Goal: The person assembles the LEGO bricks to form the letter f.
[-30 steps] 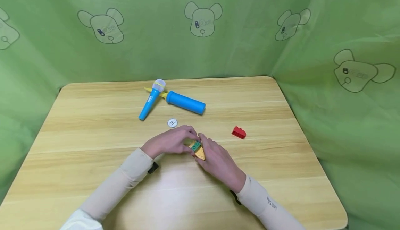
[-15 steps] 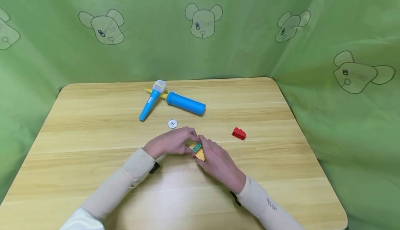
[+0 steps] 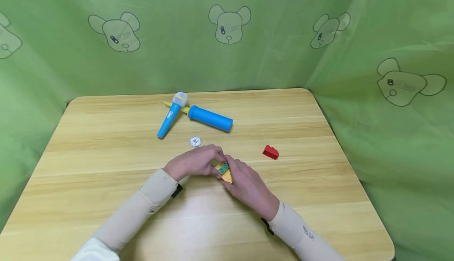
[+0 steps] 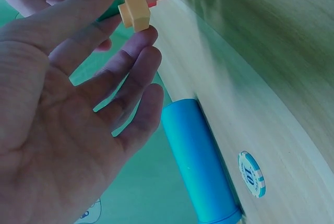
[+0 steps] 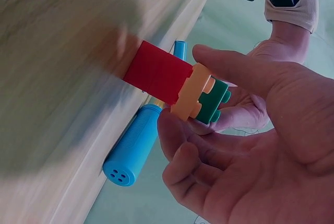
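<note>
Between the hands, a small toy brick stack stands on the wooden table (image 3: 191, 221). Its red lower part (image 5: 157, 72) carries a yellow-orange brick plate (image 5: 190, 91), topped by a green brick (image 5: 211, 103). My left hand (image 3: 195, 161) pinches the green brick between thumb and forefinger from the left; its other fingers extend loosely in the left wrist view. From the right, my right hand (image 3: 248, 186) grips the yellow-orange plate between thumb and fingers. In the head view the hands hide most of the red part.
A loose red brick (image 3: 271, 152) lies to the right. Beyond the left hand is a white chip (image 3: 195, 141) marked 10. Farther back, a blue toy microphone (image 3: 170, 117) rests across the yellow tip of a blue cylinder (image 3: 211, 118). Green curtains (image 3: 276, 56) enclose the table.
</note>
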{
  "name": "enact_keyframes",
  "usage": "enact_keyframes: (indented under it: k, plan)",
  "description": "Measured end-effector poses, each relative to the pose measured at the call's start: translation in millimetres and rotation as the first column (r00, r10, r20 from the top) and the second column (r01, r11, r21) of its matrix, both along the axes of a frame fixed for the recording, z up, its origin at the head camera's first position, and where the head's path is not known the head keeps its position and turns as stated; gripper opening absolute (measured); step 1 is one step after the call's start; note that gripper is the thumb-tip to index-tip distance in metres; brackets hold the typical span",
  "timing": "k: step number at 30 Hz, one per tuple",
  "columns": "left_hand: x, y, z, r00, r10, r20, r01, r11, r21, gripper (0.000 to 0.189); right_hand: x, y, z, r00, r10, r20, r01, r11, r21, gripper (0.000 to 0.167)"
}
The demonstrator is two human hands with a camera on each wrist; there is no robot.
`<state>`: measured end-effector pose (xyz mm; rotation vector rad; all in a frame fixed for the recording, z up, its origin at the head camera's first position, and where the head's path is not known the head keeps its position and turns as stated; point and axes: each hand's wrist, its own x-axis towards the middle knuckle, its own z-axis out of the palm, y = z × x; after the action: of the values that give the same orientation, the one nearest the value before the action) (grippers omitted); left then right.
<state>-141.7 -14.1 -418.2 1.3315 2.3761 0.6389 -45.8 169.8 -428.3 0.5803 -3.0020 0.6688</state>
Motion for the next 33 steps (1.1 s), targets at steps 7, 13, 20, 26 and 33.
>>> enact_keyframes:
  k: [7,13,20,26,33]
  plan:
    - [0.7,-1.4,-0.8,1.0,0.018,-0.021,-0.018,1.0,-0.021,0.044,-0.5,1,1.3,1.0,0.01,-0.011,-0.009,1.0,0.011,0.072]
    - [1.0,-1.8,-4.4,0.999,0.019,-0.025,-0.02,1.0,-0.019,0.047,-1.7,7,15.6,0.993,-0.039,0.107,0.037,0.999,0.029,0.083]
    - [0.8,-0.4,-7.4,1.0,-0.005,-0.008,0.005,1.0,-0.008,0.044,-24.8,52,38.8,0.955,-0.194,0.223,0.207,0.978,-0.036,0.089]
    - [1.3,-0.4,-10.9,1.0,-0.019,0.016,0.019,1.0,0.0,0.043,-47.2,105,31.4,0.926,-0.301,0.226,0.316,0.948,-0.033,0.071]
    - [-0.6,-3.0,-13.9,1.0,-0.014,0.027,0.014,1.0,0.012,0.044,-57.7,132,14.4,0.913,-0.33,0.24,0.327,0.944,0.054,0.043]
